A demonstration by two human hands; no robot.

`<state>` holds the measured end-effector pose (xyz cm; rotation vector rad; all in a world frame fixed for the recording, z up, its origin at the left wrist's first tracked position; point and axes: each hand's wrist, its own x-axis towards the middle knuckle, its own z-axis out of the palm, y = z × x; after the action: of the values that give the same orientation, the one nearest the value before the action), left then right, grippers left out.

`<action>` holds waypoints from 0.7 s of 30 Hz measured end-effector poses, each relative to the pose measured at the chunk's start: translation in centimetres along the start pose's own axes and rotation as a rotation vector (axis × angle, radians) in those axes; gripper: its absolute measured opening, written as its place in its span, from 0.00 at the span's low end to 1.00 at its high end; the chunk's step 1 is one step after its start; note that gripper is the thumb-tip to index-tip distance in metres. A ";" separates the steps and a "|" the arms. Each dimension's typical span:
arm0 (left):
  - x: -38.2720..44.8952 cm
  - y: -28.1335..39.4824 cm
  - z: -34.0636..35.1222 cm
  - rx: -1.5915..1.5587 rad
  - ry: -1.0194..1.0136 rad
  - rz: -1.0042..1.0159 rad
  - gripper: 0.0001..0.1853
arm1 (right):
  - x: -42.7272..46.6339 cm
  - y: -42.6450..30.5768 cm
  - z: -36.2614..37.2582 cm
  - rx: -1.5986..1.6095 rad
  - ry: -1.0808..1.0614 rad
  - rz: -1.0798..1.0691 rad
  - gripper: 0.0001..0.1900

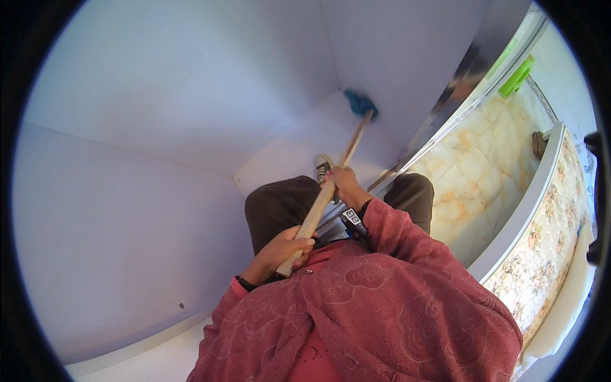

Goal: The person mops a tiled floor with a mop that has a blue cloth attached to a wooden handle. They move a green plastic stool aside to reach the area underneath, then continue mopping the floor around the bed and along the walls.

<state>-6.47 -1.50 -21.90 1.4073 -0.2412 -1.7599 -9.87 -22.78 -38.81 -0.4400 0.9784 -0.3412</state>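
Both my hands hold one long wooden handle (319, 210) that slants up and away from my body. My left hand (286, 249) grips it near its lower end, close to my waist. Farther up, above my shoe, my right hand (344, 184) is closed around it. At the handle's far end is a blurred teal head (361, 102), perhaps a brush or broom; it touches or lies close to the pale inner corner between floor and wall panel. Its exact kind cannot be told.
Pale panels (191, 86) enclose the space ahead and to the left. A metal-edged sliding door track (382, 177) runs beside my legs. To the right are a marbled tile floor (465, 167), a bed with a floral mattress (534, 248), a brown shoe (539, 144) and a green plastic object (517, 79).
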 end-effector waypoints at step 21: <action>-5.9 -6.2 -3.5 0.501 0.507 0.375 0.11 | -19.1 -9.5 9.4 -0.015 -0.837 -0.685 0.16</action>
<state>-6.38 7.73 -22.75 1.9611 -0.6516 -1.0284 -12.54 -20.13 -15.83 -0.8415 -0.0130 -0.6898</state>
